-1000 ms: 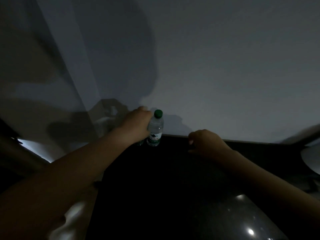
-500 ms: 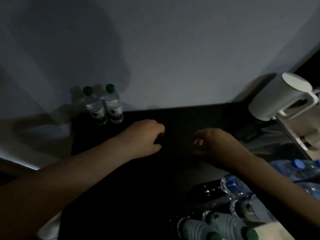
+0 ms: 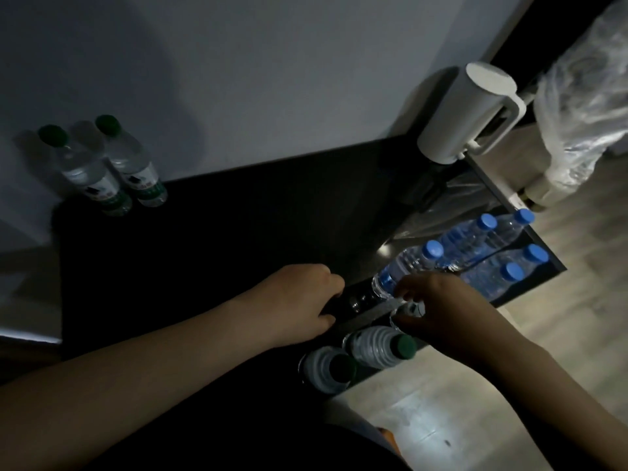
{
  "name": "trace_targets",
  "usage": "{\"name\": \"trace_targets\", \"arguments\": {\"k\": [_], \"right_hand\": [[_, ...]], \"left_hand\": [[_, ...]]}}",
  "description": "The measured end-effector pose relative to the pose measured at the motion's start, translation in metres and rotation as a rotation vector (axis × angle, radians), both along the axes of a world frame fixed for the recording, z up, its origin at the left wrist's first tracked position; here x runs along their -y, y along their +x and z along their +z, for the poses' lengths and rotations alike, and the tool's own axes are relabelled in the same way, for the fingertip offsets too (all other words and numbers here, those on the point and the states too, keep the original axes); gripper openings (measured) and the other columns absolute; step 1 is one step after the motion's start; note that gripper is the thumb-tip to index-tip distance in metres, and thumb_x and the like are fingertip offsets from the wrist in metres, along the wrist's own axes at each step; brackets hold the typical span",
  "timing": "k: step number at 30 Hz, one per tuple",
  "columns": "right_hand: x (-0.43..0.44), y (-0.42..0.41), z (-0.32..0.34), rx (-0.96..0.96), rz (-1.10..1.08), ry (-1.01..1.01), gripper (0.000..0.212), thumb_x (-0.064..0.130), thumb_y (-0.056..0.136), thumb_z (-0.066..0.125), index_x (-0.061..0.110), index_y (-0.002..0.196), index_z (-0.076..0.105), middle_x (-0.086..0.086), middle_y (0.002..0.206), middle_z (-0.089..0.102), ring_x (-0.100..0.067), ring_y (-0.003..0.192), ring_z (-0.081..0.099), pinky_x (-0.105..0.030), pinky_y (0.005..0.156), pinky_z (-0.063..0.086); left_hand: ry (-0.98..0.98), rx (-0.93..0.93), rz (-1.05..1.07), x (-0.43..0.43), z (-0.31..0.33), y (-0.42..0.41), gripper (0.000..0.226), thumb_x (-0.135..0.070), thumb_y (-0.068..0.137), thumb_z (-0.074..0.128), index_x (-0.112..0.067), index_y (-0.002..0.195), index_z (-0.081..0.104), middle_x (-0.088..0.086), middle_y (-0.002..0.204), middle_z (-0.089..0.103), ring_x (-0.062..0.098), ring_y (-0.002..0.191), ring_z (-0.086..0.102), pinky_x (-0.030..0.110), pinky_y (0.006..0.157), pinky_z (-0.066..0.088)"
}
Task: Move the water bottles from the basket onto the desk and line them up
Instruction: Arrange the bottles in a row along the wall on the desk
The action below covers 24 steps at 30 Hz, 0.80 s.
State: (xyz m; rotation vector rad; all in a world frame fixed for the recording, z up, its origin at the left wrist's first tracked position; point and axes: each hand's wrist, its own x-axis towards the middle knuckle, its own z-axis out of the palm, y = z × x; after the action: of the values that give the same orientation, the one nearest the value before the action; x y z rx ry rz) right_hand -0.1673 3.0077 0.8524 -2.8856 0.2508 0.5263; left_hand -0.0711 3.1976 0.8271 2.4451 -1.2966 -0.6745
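Nearest you, two green-capped bottles (image 3: 380, 346) stand in the dark basket (image 3: 368, 316) below the desk (image 3: 238, 239) edge. Your right hand (image 3: 441, 311) reaches into the basket, fingers curled round a clear bottle (image 3: 407, 306) that it mostly hides. Your left hand (image 3: 299, 300) lies at the desk's edge with its fingers bent; it is too dark to tell whether they grip anything. Beyond are blue-capped bottles (image 3: 475, 246). Far left on the desk, two bottles (image 3: 112, 175) stand side by side, touching, against the wall (image 3: 272, 79). A white kettle (image 3: 465, 113) stands far right.
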Motion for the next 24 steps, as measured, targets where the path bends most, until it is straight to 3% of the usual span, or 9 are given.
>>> {"name": "trace_targets", "arguments": {"k": [5, 14, 19, 24], "right_hand": [[-0.002, -0.023, -0.019, -0.031, -0.033, 0.034, 0.032, 0.034, 0.083, 0.067, 0.024, 0.113, 0.061, 0.005, 0.109, 0.061, -0.009, 0.097, 0.059, -0.026, 0.081, 0.054], [-0.004, -0.029, -0.041, -0.045, -0.070, 0.069, 0.026, 0.032, 0.083, 0.064, 0.018, 0.106, 0.066, 0.002, 0.100, 0.065, -0.010, 0.086, 0.061, -0.026, 0.075, 0.055], [-0.007, -0.029, -0.048, -0.032, -0.108, 0.052, 0.023, 0.031, 0.080, 0.067, 0.017, 0.098, 0.064, 0.002, 0.093, 0.062, -0.011, 0.081, 0.059, -0.026, 0.070, 0.055], [-0.006, -0.029, -0.047, -0.009, -0.156, 0.087, 0.017, 0.023, 0.076, 0.069, 0.016, 0.091, 0.064, 0.002, 0.087, 0.061, -0.011, 0.075, 0.060, -0.029, 0.067, 0.056]], "left_hand": [[-0.008, -0.003, -0.024, 0.005, -0.013, -0.021, 0.027, -0.037, 0.086, 0.062, -0.023, 0.108, 0.056, -0.006, 0.099, 0.052, 0.008, 0.081, 0.053, 0.021, 0.063, 0.043], [0.060, -0.079, -0.052, 0.007, -0.028, -0.042, 0.038, -0.049, 0.082, 0.062, -0.021, 0.108, 0.058, -0.003, 0.101, 0.053, 0.013, 0.086, 0.055, 0.026, 0.068, 0.046], [0.093, -0.081, -0.087, 0.013, -0.032, -0.046, 0.044, -0.051, 0.079, 0.065, -0.022, 0.112, 0.057, -0.003, 0.104, 0.050, 0.012, 0.087, 0.053, 0.025, 0.067, 0.041], [0.043, -0.097, -0.085, 0.015, -0.036, -0.050, 0.026, -0.042, 0.078, 0.069, -0.025, 0.081, 0.050, -0.009, 0.088, 0.042, 0.006, 0.072, 0.046, 0.016, 0.053, 0.029]]}}
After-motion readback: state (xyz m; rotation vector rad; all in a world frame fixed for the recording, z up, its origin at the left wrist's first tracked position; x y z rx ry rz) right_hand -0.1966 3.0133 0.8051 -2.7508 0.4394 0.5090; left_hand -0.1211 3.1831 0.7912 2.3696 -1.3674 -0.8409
